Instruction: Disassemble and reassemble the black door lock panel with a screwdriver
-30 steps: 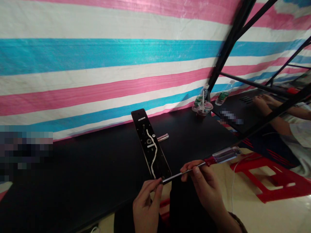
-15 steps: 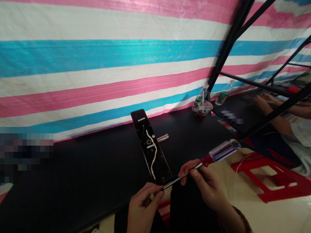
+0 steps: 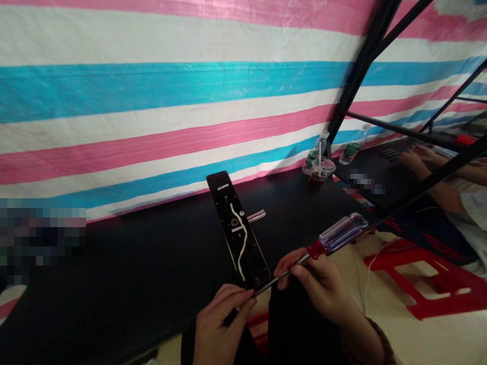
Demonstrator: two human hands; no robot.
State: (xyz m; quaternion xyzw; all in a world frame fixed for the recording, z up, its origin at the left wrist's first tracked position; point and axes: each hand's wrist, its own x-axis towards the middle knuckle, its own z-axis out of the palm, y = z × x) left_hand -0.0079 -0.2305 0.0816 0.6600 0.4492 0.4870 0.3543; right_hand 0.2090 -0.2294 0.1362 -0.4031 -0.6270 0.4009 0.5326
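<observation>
A screwdriver (image 3: 340, 234) with a clear purple-tinted handle and a red collar is held slantwise over my lap, its handle up to the right. My right hand (image 3: 317, 281) is closed around its metal shaft just below the collar. With thumb and fingers pinched, my left hand (image 3: 224, 319) grips the tip end of the shaft; whether a small part sits there is hidden. Just beyond my hands, a long black panel (image 3: 251, 253) lies on the black table, with a wavy white strip and small fittings on its face.
A second clear-handled tool (image 3: 256, 216) pokes out beside the panel. Bottles and a cup with a straw (image 3: 322, 168) stand at the back right near a black metal frame (image 3: 352, 96). Another person's arms (image 3: 426, 172) rest at a neighbouring table. A red stool (image 3: 414, 284) stands on the right.
The screwdriver's handle and my right hand have shifted slightly left and down. My left hand, still pinching the tip end, has moved a little left.
</observation>
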